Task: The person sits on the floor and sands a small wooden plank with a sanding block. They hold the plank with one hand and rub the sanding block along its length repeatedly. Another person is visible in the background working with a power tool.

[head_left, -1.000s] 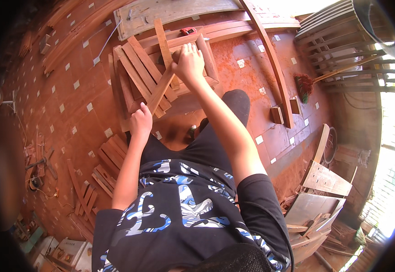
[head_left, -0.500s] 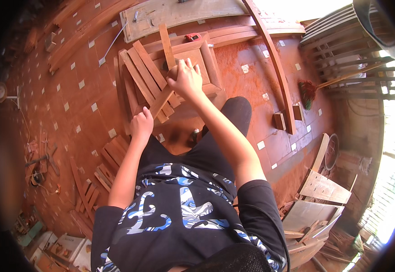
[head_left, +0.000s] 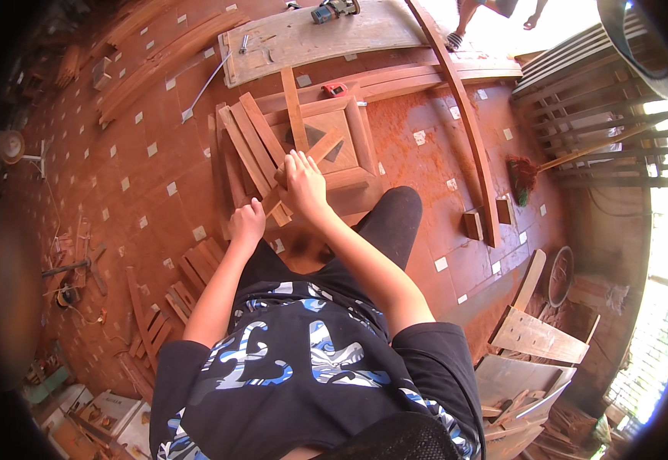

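My left hand [head_left: 247,222] is closed around the near end of a wooden strip [head_left: 324,146], which slants away to the right over a panelled wooden piece [head_left: 358,138]. Partway along that strip, my right hand [head_left: 304,185] presses down with its fingers together over a small brown thing [head_left: 280,176], mostly hidden by the palm. Under the strip's far end lies a dark grey diamond shape [head_left: 334,152]. A second strip [head_left: 292,103] points away beyond it. Several loose strips [head_left: 251,143] lie side by side to the left of my right hand.
A red tape measure [head_left: 334,90] rests behind the panel. Beyond are a pale board [head_left: 288,50] and a blue power tool [head_left: 334,11]. A long beam [head_left: 468,115] stretches along the right, near a broom [head_left: 522,172]. Another person's leg [head_left: 462,19] shows at the top.
My right hand has slid along the strip toward my left hand, baring the strip's far end. The view has tilted up, bringing in the power tool and another person.
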Motion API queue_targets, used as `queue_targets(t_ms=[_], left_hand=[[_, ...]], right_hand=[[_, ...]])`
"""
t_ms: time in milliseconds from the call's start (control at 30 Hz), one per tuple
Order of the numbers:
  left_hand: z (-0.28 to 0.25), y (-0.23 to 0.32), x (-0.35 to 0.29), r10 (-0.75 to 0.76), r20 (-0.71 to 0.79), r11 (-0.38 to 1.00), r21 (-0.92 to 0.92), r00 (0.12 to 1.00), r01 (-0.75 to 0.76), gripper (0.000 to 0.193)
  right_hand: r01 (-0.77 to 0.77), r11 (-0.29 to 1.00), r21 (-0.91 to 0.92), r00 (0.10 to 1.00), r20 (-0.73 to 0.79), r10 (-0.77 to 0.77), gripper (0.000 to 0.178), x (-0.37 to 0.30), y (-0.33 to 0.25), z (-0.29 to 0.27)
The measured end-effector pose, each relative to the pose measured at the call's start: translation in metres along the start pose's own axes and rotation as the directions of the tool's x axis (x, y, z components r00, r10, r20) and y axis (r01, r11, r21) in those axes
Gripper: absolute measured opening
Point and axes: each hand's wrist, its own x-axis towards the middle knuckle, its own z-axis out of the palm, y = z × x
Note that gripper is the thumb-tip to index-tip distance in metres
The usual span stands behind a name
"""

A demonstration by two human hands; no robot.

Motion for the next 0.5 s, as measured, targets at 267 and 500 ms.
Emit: queue_targets(t_ms=[267,500], left_hand=[[0.005,-0.005,0.008,0.006,0.018,0.999,0.052,1.0,-0.007,0.065],[0.006,-0.006,0.008,0.016,0.037,1.0,0.019,0.999,-0.017,0.064]], right_hand=[[-0.644,0.43,0.633,0.764,0.499,0.41,0.053,-0.027,0.046,-0.093],[-0.772,-0.363,0.522,0.592,0.799,-0.109,0.052,-0.165,0.142,-0.149]])
